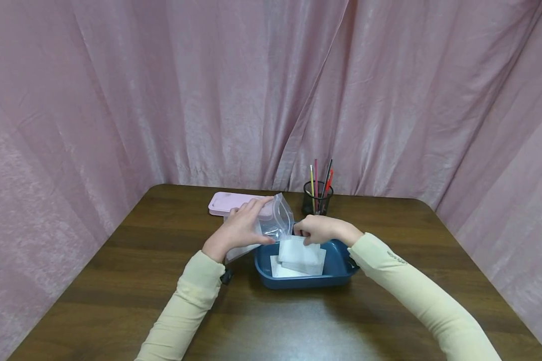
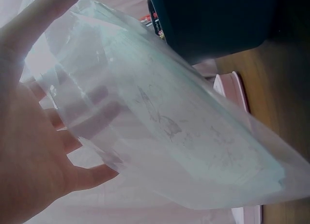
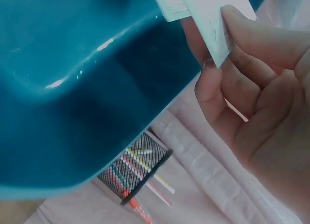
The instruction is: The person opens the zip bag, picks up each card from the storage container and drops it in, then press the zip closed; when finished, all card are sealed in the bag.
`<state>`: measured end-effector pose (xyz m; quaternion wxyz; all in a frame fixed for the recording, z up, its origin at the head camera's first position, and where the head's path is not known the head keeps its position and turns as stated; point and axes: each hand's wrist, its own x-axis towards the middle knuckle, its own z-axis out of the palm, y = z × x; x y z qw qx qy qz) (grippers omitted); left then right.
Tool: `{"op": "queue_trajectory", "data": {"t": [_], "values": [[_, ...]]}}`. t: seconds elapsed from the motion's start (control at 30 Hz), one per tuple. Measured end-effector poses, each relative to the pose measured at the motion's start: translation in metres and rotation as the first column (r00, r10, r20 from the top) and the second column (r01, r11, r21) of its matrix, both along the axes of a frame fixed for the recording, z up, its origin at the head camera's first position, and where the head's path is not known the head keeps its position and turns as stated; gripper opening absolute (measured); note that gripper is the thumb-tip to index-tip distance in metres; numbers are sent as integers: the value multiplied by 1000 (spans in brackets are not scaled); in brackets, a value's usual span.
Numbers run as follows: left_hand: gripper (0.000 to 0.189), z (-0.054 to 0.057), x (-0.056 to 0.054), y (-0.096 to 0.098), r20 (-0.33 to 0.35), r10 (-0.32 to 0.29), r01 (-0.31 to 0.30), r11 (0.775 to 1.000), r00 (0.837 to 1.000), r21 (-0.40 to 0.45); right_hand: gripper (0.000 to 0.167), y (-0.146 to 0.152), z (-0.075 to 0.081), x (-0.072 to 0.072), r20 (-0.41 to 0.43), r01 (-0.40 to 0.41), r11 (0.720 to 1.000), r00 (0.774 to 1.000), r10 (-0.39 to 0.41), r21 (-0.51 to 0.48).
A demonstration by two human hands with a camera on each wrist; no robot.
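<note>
In the head view my left hand (image 1: pixel 239 228) holds a clear plastic bag (image 1: pixel 282 218) near its mouth, thumb low and fingers along the top. The left wrist view shows the bag spread wide, with a flat whitish piece (image 2: pixel 193 137) bearing faint print inside. My right hand (image 1: pixel 318 228) pinches a thin white square packet (image 1: pixel 299 250) between thumb and fingers, over the blue basin (image 1: pixel 307 282). Close up, the pinched packet (image 3: pixel 208 21) has a sharp corner pointing down. Other flat white packets (image 1: pixel 277 271) lie in the basin beneath it.
A pink case (image 1: pixel 228 202) lies behind my left hand. Behind the basin stands a black mesh pen cup (image 1: pixel 317 204) with several pencils and pens. The brown wooden table (image 1: pixel 162 250) is bordered by pink curtains (image 1: pixel 208 100).
</note>
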<state>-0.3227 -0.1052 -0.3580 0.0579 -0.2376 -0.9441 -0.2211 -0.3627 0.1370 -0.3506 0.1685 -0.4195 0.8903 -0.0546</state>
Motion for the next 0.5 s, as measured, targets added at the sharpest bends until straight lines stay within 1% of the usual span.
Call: {"op": "queue_trajectory", "data": {"t": [0.1, 0.17, 0.33, 0.43, 0.5], "values": [[104, 0, 0, 0, 3, 0, 0, 1000, 1000, 2, 13, 5, 3, 0, 0, 22, 1000, 1000, -22, -17], [104, 0, 1, -1, 4, 3, -3, 1000, 1000, 3, 11, 8, 5, 0, 0, 31, 999, 1000, -31, -34], [104, 0, 1, -3, 3, 8, -8, 1000, 1000, 8, 7, 14, 8, -1, -8, 14, 996, 1000, -14, -89], [104, 0, 1, -4, -2, 8, -8, 1000, 1000, 9, 7, 17, 9, -2, -34, 16, 993, 999, -20, -117], [104, 0, 1, -5, -2, 11, -11, 1000, 1000, 8, 7, 18, 10, -3, -55, 36, 991, 998, -44, -132]]}}
